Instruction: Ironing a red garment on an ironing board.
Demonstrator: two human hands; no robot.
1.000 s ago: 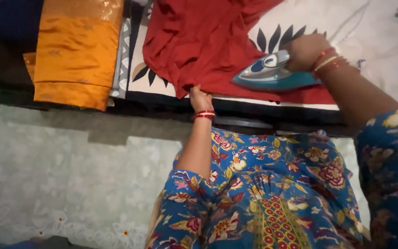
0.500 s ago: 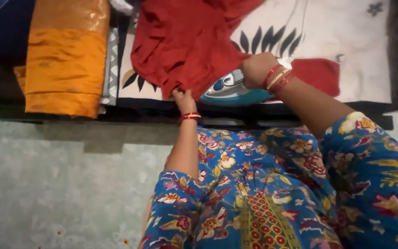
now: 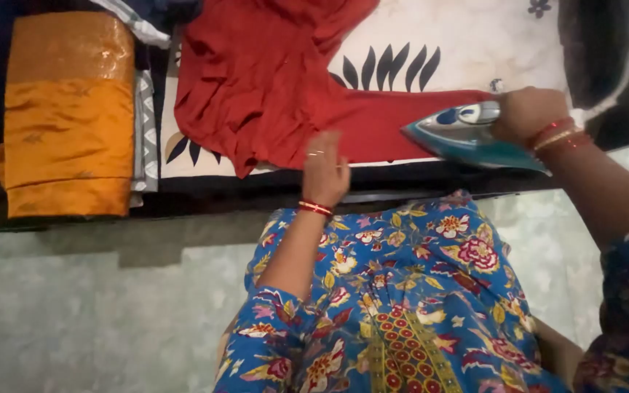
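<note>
A: Where is the red garment (image 3: 271,94) now?

B: It lies on the patterned sheet (image 3: 460,44) that covers the worktop, its bulk bunched toward the far side and one strip drawn flat along the near edge. Half a second ago the iron (image 3: 467,135) sat at the left end of that strip, close to the person's left hand; now it is out at the strip's right end.

A: So the iron has run the length of it?

B: Judging by that shift, yes: one pass along the strip looks finished, and the cloth there reads smoother than the crumpled part.

A: And the hands?

B: The right hand (image 3: 525,113) is clenched round the iron's handle. The left hand (image 3: 325,171), which was pinching the garment's hem, now lies flat with fingers spread, pressing the near edge of the garment down.

A: Anything else beside the garment?

B: To its left, a folded orange cloth (image 3: 67,116) over a grey patterned piece (image 3: 144,131). To its right, the iron's white cord (image 3: 620,80) trails upward.
</note>
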